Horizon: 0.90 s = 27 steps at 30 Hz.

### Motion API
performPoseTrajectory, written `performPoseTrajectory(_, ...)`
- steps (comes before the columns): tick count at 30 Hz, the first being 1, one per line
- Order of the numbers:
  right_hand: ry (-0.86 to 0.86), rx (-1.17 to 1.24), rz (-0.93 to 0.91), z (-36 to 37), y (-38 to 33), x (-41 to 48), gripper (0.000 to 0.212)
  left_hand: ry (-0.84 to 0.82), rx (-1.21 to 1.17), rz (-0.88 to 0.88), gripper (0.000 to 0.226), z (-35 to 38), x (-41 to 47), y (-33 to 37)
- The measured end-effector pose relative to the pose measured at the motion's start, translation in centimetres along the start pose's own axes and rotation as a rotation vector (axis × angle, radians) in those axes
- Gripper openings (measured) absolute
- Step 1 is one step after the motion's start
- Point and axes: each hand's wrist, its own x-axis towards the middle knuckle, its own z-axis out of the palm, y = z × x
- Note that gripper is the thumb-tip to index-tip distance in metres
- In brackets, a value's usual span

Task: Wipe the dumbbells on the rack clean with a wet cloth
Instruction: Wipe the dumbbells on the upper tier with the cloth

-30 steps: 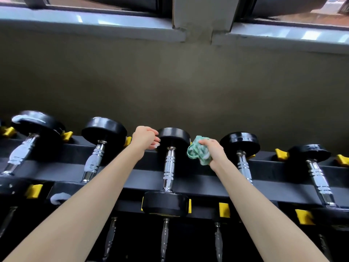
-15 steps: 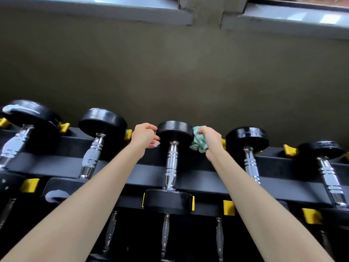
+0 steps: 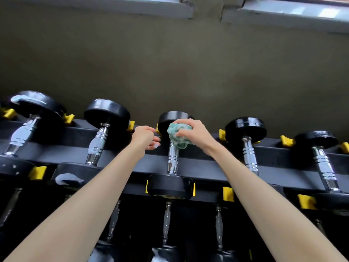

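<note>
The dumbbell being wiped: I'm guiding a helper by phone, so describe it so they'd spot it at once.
Find the black rack with yellow cradles. On its top row of five, take the middle dumbbell. It alone has a crumpled green cloth pressed where its chrome handle meets the far head.

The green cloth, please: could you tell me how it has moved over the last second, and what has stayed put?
The right hand, keeping its grip on the green cloth, moved left from the gap beside the middle dumbbell onto that dumbbell's far head and upper handle. The left hand stayed loosely curled and empty just left of it; the other dumbbells stayed on the rack.
</note>
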Motion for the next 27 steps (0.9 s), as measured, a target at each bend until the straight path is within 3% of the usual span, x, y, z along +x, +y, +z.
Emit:
performPoseTrajectory(4,-0.082,-0.129,-0.119,2.2,1.8,-0.6,0.031,0.002,0.009,-0.026,0.027,-0.1,-0.2,-1.5)
performPoseTrajectory(9,-0.292,-0.02,0.036,3.3,1.9,-3.1,0.029,0.024,0.083,-0.039,0.028,0.1,-0.9,-2.4)
performPoseTrajectory(15,-0.402,0.015,0.151,1.9,1.8,-5.2,0.024,0.091,0.069,-0.07,0.029,0.3,-2.8,-3.3)
performPoseTrajectory(19,-0.36,0.064,0.19,1.2,1.1,-6.5,0.035,0.092,0.024,-0.055,0.028,0.7,-5.2,-2.5)
performPoseTrajectory(23,-0.339,0.344,0.267,-0.8,-0.8,-9.7,0.013,0.035,-0.033,0.038,0.024,1.1,-8.3,-0.3)
performPoseTrajectory(27,-0.022,0.644,0.191,-3.1,-2.4,-13.8,0.024,-0.126,-0.009,0.192,0.031,4.1,-11.9,2.7)
